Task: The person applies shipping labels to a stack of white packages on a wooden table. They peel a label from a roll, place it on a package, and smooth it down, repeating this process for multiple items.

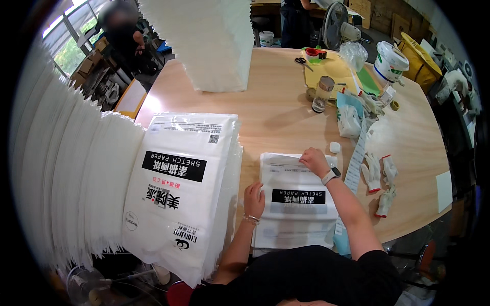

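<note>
In front of me lies a white plastic bag (296, 224) with a black printed label, flat on the table over a low stack of the same. My right hand (313, 161) is at its far edge, with the fingers bent and closed on the plastic. A watch is on that wrist. My left hand (253, 200) rests against the bag's left edge. Its fingers are loosely extended and appear to hold nothing. Left of it stands a tall pile of larger printed plastic-wrapped paper packs (186, 204).
Tall stacks of white paper (76, 168) fill the left side; another paper stack (217, 46) stands at the far edge. To the right are a glass jar (322, 94), work gloves (372, 171), scissors (303, 62), a white bucket (390, 62) and a fan (334, 25). Two people are beyond the table.
</note>
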Demonstrator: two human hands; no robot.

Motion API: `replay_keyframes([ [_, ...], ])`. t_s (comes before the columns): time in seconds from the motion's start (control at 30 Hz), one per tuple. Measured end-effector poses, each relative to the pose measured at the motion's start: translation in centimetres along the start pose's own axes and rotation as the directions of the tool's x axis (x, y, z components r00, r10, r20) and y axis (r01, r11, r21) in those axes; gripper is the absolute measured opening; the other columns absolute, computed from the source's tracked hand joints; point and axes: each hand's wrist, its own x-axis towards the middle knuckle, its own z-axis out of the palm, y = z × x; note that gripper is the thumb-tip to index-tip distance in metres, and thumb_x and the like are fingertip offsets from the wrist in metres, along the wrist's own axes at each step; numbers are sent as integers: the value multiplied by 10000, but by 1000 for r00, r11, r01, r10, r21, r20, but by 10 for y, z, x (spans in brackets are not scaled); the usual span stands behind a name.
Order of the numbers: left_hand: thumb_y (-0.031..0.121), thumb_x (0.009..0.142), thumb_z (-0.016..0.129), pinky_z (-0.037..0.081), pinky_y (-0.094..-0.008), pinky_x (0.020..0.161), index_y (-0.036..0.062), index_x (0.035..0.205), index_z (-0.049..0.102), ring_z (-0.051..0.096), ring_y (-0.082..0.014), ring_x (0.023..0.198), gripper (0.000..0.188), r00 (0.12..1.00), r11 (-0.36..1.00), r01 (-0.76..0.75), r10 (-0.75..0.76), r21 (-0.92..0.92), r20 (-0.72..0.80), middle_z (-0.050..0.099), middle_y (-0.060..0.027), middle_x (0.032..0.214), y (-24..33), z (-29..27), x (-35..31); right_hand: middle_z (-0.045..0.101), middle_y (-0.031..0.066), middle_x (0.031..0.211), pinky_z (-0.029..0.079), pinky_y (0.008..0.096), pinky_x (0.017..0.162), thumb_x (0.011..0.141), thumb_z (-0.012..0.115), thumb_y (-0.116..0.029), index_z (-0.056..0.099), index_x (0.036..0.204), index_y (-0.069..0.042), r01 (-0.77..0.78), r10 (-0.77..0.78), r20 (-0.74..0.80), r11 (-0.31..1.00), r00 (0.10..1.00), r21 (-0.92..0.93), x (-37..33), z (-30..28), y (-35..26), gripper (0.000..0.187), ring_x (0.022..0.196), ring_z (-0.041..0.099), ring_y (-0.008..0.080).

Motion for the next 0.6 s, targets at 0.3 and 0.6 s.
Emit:
replay_keyframes([
  [0.3,17,742,532,395,-353,866,25,945,574,515,-276,958,207,994,997,-72,75,38,-74,566,-124,1021,33,-35,-20,569,27,774,446,351,626,695,607,-155,589,677,-100,46,-48,-257,999,965,-15,-62,-28,-51,60,778,542,205],
  [0.6,41,815,516,452,-229,639,9,920,584,581,-119,753,129,985,874,171,-141,-454,101,604,-69,866,75,-44,-30,598,109,808,462,381,651,750,545,-200,619,798,-65,-106,-182,479,851,859,514,-215,-18,-140,161,759,568,299],
])
